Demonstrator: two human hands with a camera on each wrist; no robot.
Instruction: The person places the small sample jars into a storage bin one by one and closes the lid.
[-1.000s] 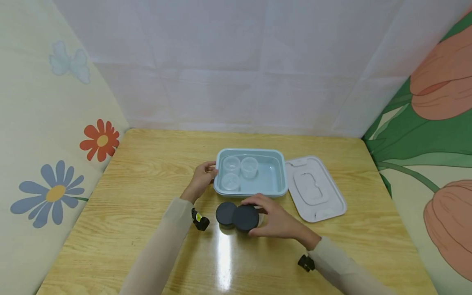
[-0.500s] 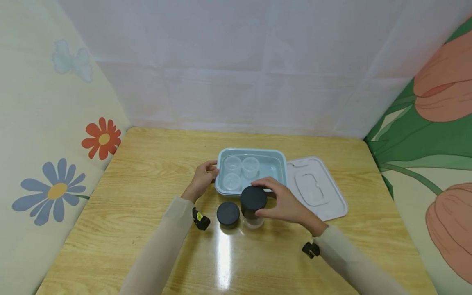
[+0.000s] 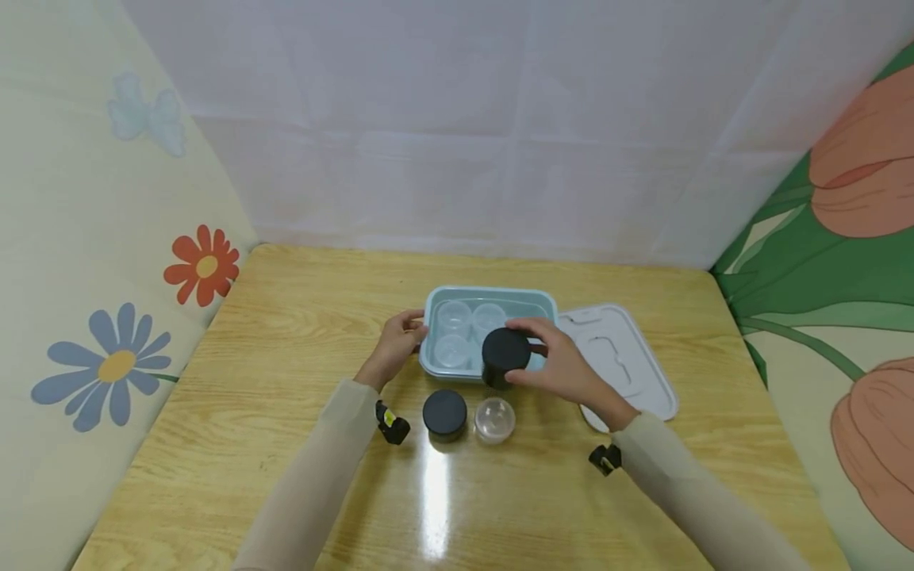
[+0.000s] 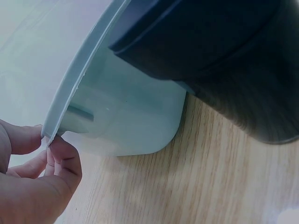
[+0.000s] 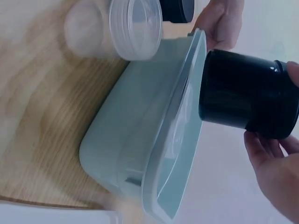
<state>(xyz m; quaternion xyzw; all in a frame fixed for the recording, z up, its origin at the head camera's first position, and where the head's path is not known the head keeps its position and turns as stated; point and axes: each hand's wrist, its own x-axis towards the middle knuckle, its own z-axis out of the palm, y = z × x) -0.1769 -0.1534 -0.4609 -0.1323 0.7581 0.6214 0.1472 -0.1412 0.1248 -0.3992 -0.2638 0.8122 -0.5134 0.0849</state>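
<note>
My left hand (image 3: pixel 395 342) pinches the rim at the left end of a light-blue plastic bin (image 3: pixel 528 293); thumb and fingers meet on that rim (image 4: pixel 70 86) in the left wrist view. Over the bin's front edge, my right hand (image 3: pixel 564 369) grips a black round jar (image 3: pixel 506 349) by its lidded top. The right wrist view has this jar (image 5: pixel 240 88) raised by the bin's rim, thumb and fingers around its lid end. Several clear plastic cups (image 3: pixel 453 317) stand inside the bin's left half. The jar and right hand hide part of the bin's interior.
In front of the bin, a second black-lidded jar (image 3: pixel 444 414) stands on the wooden table (image 3: pixel 300 381), beside a clear cup (image 3: pixel 494 420). A pale flat lid (image 3: pixel 635 365) lies to the bin's right. A white cloth (image 3: pixel 428 159) hangs behind the table.
My right hand has lifted the black jar from the table and carried it up over the bin's front edge, uncovering the clear cup. My left hand stays at the bin's rim.
</note>
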